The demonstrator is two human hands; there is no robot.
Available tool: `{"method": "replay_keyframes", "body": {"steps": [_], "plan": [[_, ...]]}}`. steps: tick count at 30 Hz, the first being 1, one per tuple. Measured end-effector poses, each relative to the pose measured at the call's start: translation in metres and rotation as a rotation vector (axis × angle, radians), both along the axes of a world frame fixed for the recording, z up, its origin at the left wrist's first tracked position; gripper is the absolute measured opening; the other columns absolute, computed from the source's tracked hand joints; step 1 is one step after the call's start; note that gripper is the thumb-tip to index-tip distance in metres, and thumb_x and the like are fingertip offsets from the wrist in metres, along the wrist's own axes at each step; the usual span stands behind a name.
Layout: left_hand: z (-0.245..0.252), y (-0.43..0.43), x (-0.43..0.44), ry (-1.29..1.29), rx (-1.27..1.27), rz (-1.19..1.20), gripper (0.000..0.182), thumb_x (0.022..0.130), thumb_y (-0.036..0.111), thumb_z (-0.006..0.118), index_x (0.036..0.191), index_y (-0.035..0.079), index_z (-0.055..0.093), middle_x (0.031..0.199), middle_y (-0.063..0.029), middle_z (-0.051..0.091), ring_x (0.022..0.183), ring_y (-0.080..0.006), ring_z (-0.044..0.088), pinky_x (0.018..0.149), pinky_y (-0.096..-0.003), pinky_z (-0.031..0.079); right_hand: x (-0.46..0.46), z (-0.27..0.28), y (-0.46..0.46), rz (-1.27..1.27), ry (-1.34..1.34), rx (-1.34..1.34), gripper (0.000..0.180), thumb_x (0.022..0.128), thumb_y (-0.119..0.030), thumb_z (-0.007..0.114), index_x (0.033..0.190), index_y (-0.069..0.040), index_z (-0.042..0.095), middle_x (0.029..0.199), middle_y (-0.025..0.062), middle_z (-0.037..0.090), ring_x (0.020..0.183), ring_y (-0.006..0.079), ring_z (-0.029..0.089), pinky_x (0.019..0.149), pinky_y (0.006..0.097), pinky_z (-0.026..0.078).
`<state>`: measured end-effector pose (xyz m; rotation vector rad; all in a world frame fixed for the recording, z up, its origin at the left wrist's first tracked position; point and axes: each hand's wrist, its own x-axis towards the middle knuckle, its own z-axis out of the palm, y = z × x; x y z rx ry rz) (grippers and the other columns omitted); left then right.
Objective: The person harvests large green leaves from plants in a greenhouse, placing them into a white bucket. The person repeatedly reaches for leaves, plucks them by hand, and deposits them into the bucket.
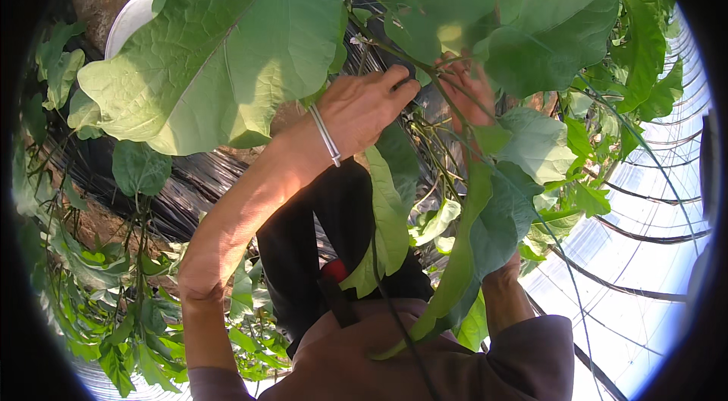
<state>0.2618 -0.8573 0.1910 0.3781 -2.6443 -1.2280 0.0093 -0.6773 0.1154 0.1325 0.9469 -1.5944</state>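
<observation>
My left hand (364, 108), with a silver bracelet (325, 136) at the wrist, reaches in among the leaves of what looks like an eggplant plant. Its fingers are bent near the plant's stem (392, 50), and a dark patch shows between them; whether it is a held thing or a gap is unclear. Behind the branching stem, my right hand (475, 91) is raised with its fingertips close to a thin side shoot. Leaves and stalks cover part of that hand, so its grip is hidden. A large lobed leaf (227, 54) overhangs my left wrist.
The rim of a white container (128, 20) shows behind the large leaf. Black plastic film (190, 187) covers the ground. Green strings (631, 133) run down at the right, before the hooped greenhouse cover (631, 264). A black cable (392, 304) hangs before my torso.
</observation>
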Motion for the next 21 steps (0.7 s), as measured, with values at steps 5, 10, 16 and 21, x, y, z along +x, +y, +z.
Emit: {"method": "replay_keyframes", "body": {"steps": [5, 10, 16, 21], "plan": [[-0.005, 0.012, -0.019, -0.002, 0.028, -0.089, 0.037, 0.075, 0.0, 0.064, 0.112, 0.005, 0.061, 0.112, -0.0071, 0.06, 0.096, -0.0253, 0.066, 0.073, -0.0352, 0.056, -0.028, -0.007, 0.018, 0.447, 0.81, 0.151, 0.041, 0.095, -0.025, 0.06, 0.131, -0.007, 0.052, 0.131, 0.0129, 0.055, 0.121, 0.0309, 0.055, 0.104, 0.05, 0.044], [-0.012, -0.003, -0.041, 0.185, -0.076, 0.176, 0.037, 0.069, -0.001, 0.066, 0.105, 0.003, 0.062, 0.104, -0.0085, 0.061, 0.099, -0.0268, 0.063, 0.078, -0.0395, 0.052, -0.072, 0.004, 0.012, 0.84, 1.11, 0.509, 0.048, 0.095, -0.03, 0.061, 0.136, -0.006, 0.051, 0.127, 0.0108, 0.058, 0.116, 0.0298, 0.058, 0.103, 0.0517, 0.042], [-0.011, -0.021, -0.076, 0.293, -0.078, 0.248, 0.022, 0.069, 0.004, 0.068, 0.09, 0.007, 0.064, 0.088, -0.0106, 0.063, 0.091, -0.03, 0.063, 0.079, -0.0446, 0.049, -0.028, 0.064, -0.01, 0.535, 1.111, 0.431, 0.039, 0.092, -0.022, 0.064, 0.124, -0.003, 0.057, 0.123, 0.0135, 0.06, 0.114, 0.0296, 0.058, 0.101, 0.0465, 0.044], [-0.005, -0.027, -0.078, 0.207, 0.212, 0.203, 0.022, 0.075, 0.001, 0.065, 0.096, 0.008, 0.066, 0.086, -0.013, 0.063, 0.087, -0.0337, 0.061, 0.072, -0.0456, 0.047, 0.014, 0.111, -0.028, 0.638, 1.248, 0.15, 0.031, 0.089, -0.016, 0.066, 0.115, 0.0, 0.062, 0.119, 0.0157, 0.061, 0.113, 0.0295, 0.059, 0.098, 0.0422, 0.046]]}}
